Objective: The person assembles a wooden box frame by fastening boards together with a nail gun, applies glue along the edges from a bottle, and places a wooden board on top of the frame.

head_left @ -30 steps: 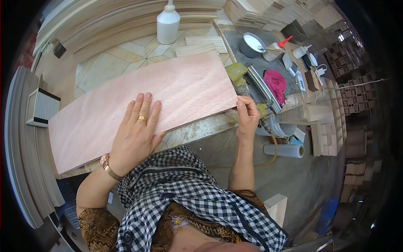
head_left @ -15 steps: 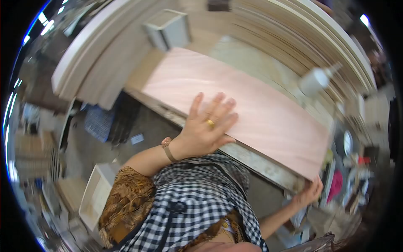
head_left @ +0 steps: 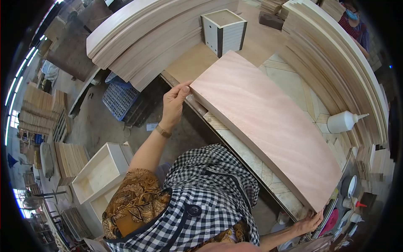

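A long shallow wooden box point(head_left: 268, 130) with a smooth pale pink plywood face upward lies at a slant on the worktable. My left hand point(head_left: 174, 103) pinches its far left corner between thumb and fingers. At the opposite end, my right hand point(head_left: 310, 223) holds the near right corner, with some fingers hidden under the edge. Part of the box's near side wall shows below the pink face; its underside is hidden.
A white glue bottle point(head_left: 342, 122) lies by curved stacks of boards point(head_left: 319, 80) at the right. A small white box point(head_left: 224, 33) stands behind. Pale drawers point(head_left: 98, 170) and a blue crate point(head_left: 120, 101) are at the left. Another person point(head_left: 357, 29) is at the far right.
My left hand has moved from lying flat on the pink face to gripping the box's left corner. My right hand stays at the right corner. The camera view has shifted.
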`<state>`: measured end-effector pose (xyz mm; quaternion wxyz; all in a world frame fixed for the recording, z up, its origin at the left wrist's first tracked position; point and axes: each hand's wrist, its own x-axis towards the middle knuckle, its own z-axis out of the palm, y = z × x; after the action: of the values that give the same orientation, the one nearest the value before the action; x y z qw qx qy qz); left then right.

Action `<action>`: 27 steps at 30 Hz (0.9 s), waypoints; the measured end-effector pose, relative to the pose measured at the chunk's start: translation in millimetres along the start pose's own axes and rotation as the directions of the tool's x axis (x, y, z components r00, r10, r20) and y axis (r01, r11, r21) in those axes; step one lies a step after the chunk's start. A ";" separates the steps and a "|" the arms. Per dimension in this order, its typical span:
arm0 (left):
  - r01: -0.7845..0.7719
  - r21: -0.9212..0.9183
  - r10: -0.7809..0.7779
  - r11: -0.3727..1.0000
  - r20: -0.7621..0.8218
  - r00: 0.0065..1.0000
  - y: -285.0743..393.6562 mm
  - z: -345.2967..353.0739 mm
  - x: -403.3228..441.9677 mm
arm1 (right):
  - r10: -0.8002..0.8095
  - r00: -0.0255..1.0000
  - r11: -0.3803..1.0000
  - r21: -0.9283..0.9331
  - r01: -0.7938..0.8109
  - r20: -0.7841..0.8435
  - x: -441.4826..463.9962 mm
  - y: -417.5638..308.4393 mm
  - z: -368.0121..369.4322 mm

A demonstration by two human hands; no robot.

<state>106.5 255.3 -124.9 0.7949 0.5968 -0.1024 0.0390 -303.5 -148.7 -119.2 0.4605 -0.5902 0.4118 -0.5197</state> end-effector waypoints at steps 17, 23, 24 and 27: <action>-0.107 0.012 0.108 0.994 -0.048 0.993 -5.3 20.8 2.2 | -0.080 0.996 0.993 0.087 0.084 -0.045 -3.7 8.5 10.0; -0.088 0.482 0.148 0.871 -0.088 0.985 -2.8 20.3 -3.6 | -0.090 0.985 0.996 0.006 0.092 -0.146 -3.7 18.3 12.1; -0.087 0.437 0.145 0.895 -0.101 0.984 -13.4 14.6 -0.6 | -0.071 0.983 0.995 0.059 0.082 -0.169 -5.6 13.3 15.9; -0.109 0.168 0.122 0.980 -0.070 0.990 -27.7 9.9 3.7 | -0.049 0.976 0.992 0.100 0.071 -0.210 -8.5 3.7 25.7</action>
<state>114.0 237.7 -147.6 0.7431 0.6510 -0.1016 0.1173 -279.1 -138.4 -125.8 0.4301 -0.5192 0.4110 -0.6136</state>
